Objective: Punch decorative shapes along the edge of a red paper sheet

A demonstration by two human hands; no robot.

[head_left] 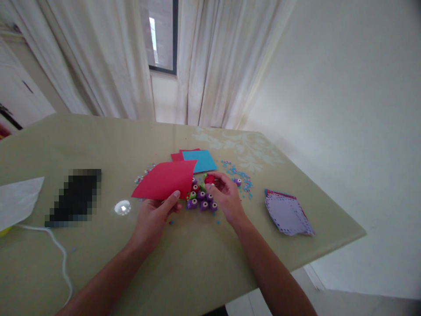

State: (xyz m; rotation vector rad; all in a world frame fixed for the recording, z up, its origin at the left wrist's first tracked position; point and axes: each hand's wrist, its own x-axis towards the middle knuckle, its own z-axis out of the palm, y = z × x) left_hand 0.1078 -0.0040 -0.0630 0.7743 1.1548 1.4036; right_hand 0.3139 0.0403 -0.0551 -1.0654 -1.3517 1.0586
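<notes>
My left hand (154,215) pinches the near edge of a red paper sheet (164,179), thumb on top, holding it just above the table. My right hand (225,197) is closed around a small red craft punch (209,178). Between the hands lies a cluster of several small purple, red and green punches (200,199). Another purple punch (237,181) sits alone just right of my right hand.
Blue paper on red sheets (200,160) lies behind the punches. Paper confetti (241,175) is scattered at right. A stack of punched sheets (287,213) sits near the table's right edge. A blurred dark object (75,197), white cable (62,256) and white paper (18,199) lie left.
</notes>
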